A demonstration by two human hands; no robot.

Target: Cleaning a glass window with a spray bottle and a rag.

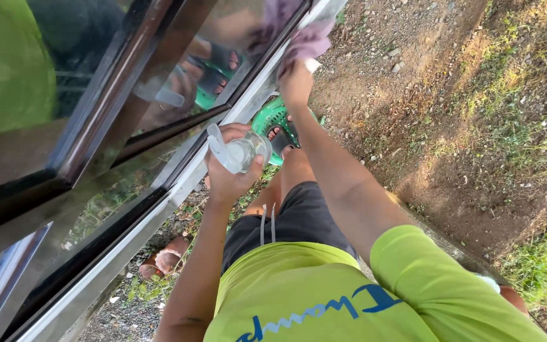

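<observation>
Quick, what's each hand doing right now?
Left hand: closed around a clear spray bottle.
Right hand: closed on a purple cloth against the window frame.

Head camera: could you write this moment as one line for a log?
left hand: holds clear spray bottle | right hand: presses purple cloth to window | stance: on green stool | ground: dirt, grass

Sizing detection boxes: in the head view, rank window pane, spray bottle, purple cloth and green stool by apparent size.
1. Window pane, largest by far.
2. Green stool, partly hidden by legs.
3. Spray bottle in the left hand.
4. Purple cloth under the right hand.
The last three look close; distance from the camera makes their ranking unsure.
</observation>
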